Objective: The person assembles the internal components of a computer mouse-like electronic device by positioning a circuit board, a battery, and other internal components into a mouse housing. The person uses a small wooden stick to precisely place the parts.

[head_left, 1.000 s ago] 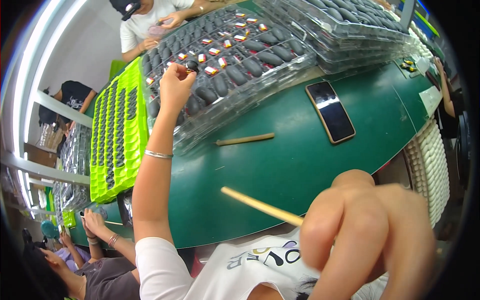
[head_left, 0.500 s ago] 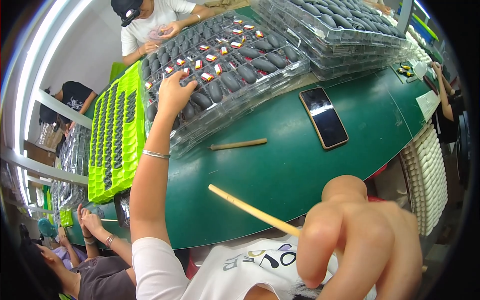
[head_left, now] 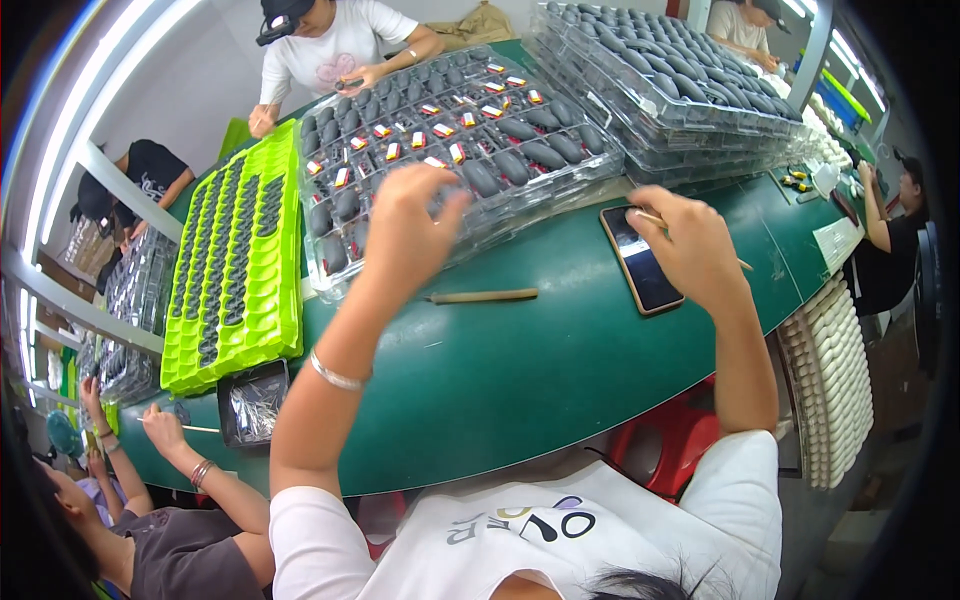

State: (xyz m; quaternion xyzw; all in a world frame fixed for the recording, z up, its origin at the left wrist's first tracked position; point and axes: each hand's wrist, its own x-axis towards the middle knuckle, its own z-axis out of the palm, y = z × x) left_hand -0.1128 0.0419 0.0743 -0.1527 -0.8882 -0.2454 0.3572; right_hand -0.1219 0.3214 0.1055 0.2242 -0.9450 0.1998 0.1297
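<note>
Over the near edge of the clear plastic tray (head_left: 470, 215), my left hand (head_left: 412, 225) hangs with bent fingers. Motion smears its fingertips, so I cannot make out anything between them. The tray's compartments hold dark grey oval shells (head_left: 481, 178) and small parts with red and white labels (head_left: 457, 153). My right hand (head_left: 695, 245) is closed on a thin wooden stick (head_left: 652, 218), which passes through the grip and shows again beyond the knuckles. Below that hand a phone (head_left: 655, 285) lies dark on the green table (head_left: 480, 400).
A second, brownish stick (head_left: 485, 296) lies between my arms. At left are a lime-green tray (head_left: 270, 330) of small dark parts and a black box (head_left: 235, 425) of thin pieces. Stacked clear trays (head_left: 680, 150) stand back right. Co-workers sit across and at left.
My left hand has risen out of the tray and come nearer and to the right. My right hand has swung forward from near my chest to above the phone, still gripping the stick.
</note>
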